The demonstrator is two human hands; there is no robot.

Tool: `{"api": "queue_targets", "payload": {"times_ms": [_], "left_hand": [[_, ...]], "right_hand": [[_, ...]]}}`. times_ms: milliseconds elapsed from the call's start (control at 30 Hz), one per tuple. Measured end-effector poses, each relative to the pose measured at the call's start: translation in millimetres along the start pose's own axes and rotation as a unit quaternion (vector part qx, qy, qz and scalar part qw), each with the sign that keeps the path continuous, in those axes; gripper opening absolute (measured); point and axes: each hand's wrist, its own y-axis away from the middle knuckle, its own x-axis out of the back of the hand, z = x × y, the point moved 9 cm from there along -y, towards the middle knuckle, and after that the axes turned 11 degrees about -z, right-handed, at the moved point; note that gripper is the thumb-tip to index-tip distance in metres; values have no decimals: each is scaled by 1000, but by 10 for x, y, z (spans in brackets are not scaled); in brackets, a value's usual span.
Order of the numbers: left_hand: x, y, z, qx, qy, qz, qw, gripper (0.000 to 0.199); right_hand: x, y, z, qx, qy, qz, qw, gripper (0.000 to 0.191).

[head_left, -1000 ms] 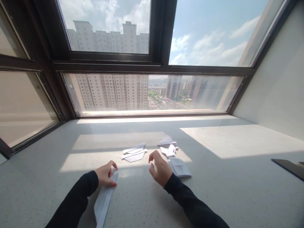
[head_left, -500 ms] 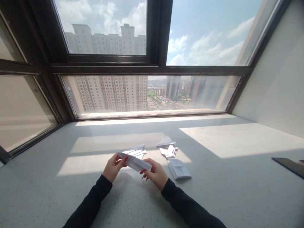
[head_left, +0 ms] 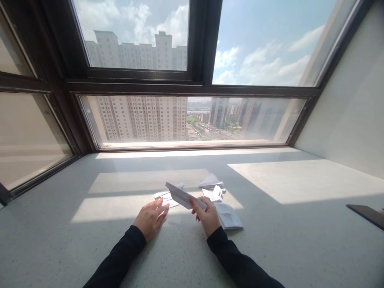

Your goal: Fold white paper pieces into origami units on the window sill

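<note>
Between thumb and fingers, my right hand (head_left: 207, 216) grips one end of a folded strip of white paper (head_left: 184, 196), tilted up to the left above the sill. My left hand (head_left: 151, 218) is off the strip, its fingers stretched forward at the near edge of a folded white paper piece (head_left: 172, 203) lying on the sill; whether they touch it I cannot tell. Close beyond my right hand lies a square stack of folded paper (head_left: 231, 218), partly covered by that hand. Behind it are a crumpled-looking folded paper (head_left: 214, 195) and a pointed folded paper (head_left: 210, 181).
The pale speckled windowsill (head_left: 105, 248) spreads under everything, crossed by sunlight patches. A dark-framed window (head_left: 192, 89) rises along its far edge. A dark flat object (head_left: 366, 214) lies at the right, cut off by the picture's edge. A white wall (head_left: 345, 120) bounds the right side.
My left hand has let go of the folded paper strip and lowered toward the papers on the sill. My right hand has moved slightly right, holding the strip alone, its free end now raised.
</note>
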Motion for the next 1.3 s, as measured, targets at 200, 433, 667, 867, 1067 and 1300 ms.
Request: {"api": "queue_targets", "payload": {"times_ms": [200,433,667,867,1067,1300], "left_hand": [[67,42,-83,90,30,-60,994,19],[92,125,-298,231,64,-20,971,43],[29,73,-298,147,348,-21,926,18],[-18,103,-413,180,360,-72,912,20],[42,132,-446,187,381,-55,904,22],[71,77,-202,99,420,-122,894,32]], "right_hand": [[-26,22,-19,9,4,-6,1000,33],[-76,29,-90,13,10,-27,999,31],[-204,-2,-79,33,111,-118,986,24],[-66,3,-204,71,137,-89,984,24],[-250,85,-342,117,146,-166,968,23],[-312,116,-329,161,322,-136,923,13]]}}
